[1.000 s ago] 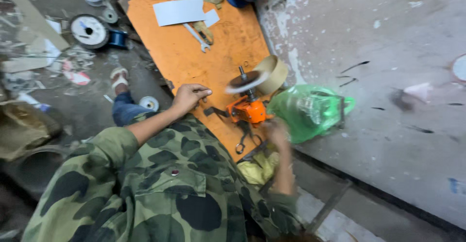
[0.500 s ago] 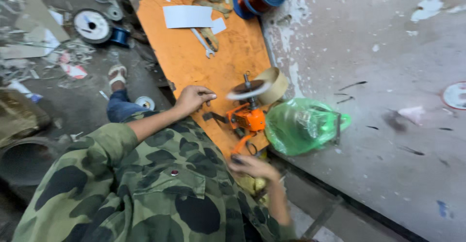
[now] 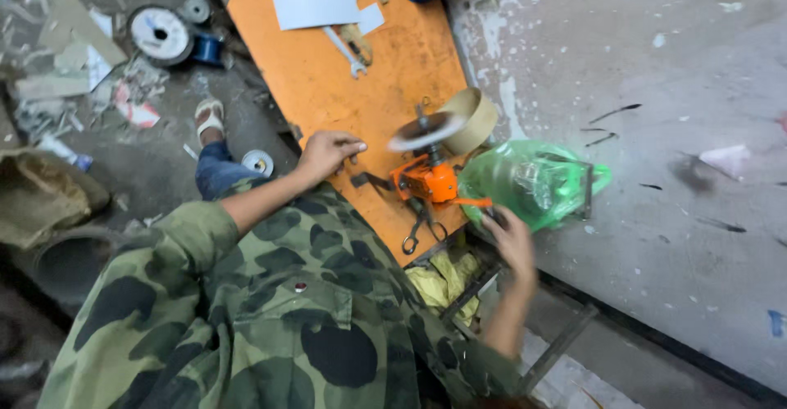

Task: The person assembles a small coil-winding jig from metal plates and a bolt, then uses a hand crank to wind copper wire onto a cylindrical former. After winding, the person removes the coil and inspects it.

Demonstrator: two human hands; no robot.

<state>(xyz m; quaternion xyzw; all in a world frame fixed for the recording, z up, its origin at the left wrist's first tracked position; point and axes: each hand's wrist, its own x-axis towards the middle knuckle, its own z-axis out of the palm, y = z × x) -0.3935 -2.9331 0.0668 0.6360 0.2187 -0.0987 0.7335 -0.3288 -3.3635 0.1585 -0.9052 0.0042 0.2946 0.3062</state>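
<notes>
At frame centre, on the orange worktop (image 3: 328,73), the left hand (image 3: 326,153) rests loosely curled beside the orange winder (image 3: 426,181); the right hand (image 3: 510,238) grips its crank handle (image 3: 479,206), blurred.

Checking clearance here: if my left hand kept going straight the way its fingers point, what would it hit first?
Probably the orange hand-crank winder, just beyond the left hand on the orange board; depth is unclear.

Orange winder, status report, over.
Left hand resting on orange board beside orange winder. Right hand blurred at its crank, grip unclear. Disc blurred. Green bag close alongside.
</notes>
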